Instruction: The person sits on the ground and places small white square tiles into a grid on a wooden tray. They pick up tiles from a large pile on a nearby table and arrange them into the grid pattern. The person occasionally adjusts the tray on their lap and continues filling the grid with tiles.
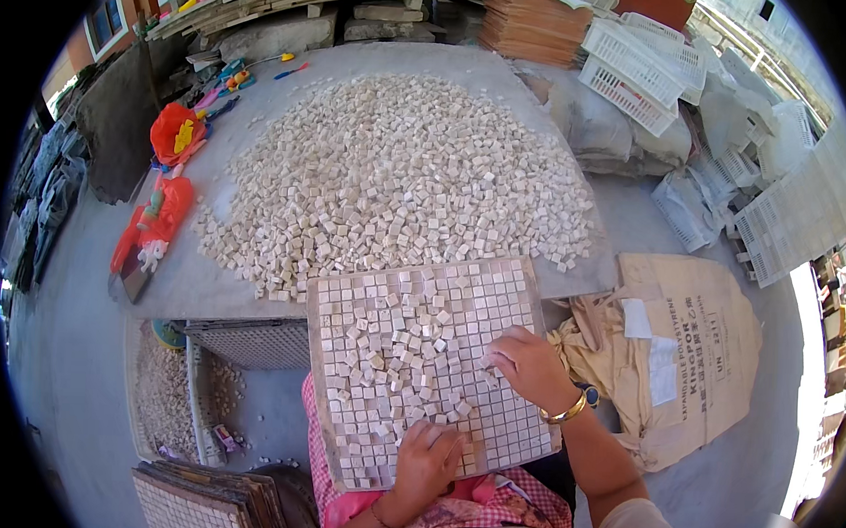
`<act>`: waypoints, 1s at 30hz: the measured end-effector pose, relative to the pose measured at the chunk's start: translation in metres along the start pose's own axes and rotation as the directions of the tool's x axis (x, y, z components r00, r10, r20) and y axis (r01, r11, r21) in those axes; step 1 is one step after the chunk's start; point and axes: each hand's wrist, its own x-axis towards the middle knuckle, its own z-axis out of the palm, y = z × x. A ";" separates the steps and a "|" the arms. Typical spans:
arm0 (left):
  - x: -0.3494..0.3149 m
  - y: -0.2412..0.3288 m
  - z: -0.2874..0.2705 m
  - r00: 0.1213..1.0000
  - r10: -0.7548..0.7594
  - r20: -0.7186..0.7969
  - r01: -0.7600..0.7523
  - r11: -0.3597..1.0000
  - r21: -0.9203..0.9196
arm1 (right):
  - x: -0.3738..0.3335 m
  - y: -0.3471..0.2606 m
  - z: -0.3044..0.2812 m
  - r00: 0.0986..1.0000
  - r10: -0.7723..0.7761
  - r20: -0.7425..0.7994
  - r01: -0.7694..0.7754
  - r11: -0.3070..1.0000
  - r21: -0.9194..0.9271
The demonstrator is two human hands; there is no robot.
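A square grid tray (316, 346) rests tilted across my lap, its upper edge against the table. Small pale stone cubes fill many of its cells, in neat rows along the right side. More loose cubes (402, 353) lie scattered over its middle and left. My right hand (532, 368), with a gold bangle at the wrist, is bent over the right part of the grid, fingertips pinched together at the cells. Low on the tray, my left hand (428, 462) has its fingers curled down beside some loose cubes. What either hand's fingertips hold is too small or hidden to name.
A big heap of stone cubes (399, 169) covers much of the grey table (214, 297). Red bags and toys (173, 201) line its left edge. To the right lie a tan sack (711, 362) and white plastic crates (629, 75). Filled grid trays (186, 508) are stacked lower left.
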 end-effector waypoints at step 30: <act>0.000 0.006 -0.014 0.986 -0.067 0.153 0.066 0.998 0.010 | -0.091 -0.049 0.029 0.970 0.141 0.198 -0.167 0.979 0.119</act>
